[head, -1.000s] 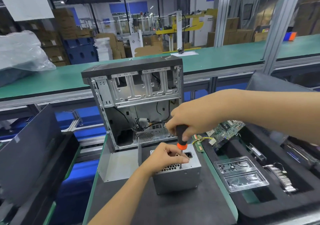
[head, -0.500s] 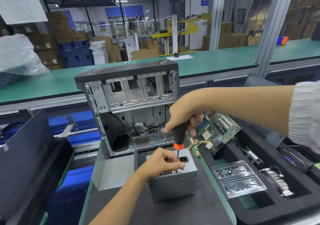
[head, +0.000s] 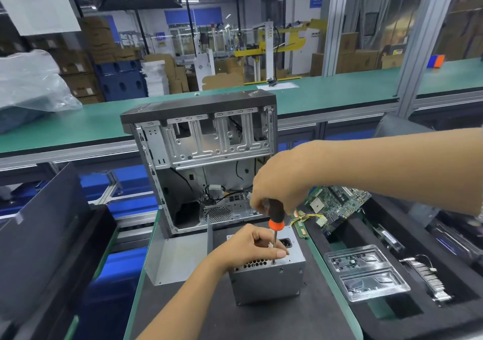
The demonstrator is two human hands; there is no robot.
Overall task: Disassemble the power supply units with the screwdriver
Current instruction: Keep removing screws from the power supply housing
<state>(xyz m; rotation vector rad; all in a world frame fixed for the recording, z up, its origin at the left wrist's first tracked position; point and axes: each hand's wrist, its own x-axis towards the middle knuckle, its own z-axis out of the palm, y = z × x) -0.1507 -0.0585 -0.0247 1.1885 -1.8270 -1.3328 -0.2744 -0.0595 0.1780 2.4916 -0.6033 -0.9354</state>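
A grey power supply (head: 266, 279) stands on the dark counter (head: 300, 321) in front of an open computer case (head: 203, 162). The right hand (head: 282, 180) grips the screwdriver (head: 275, 224) upright, tip on the supply's top. The left hand (head: 251, 247) clasps that top beside the shaft.

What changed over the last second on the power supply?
The right hand raised the screwdriver higher above the power supply, so more of the shaft shows, with the tip down at a screw spot by the vent holes. Nothing was picked up or let go. The left hand still steadies the shaft on top of the unit, the right still grips the handle, and the computer case stays behind it.
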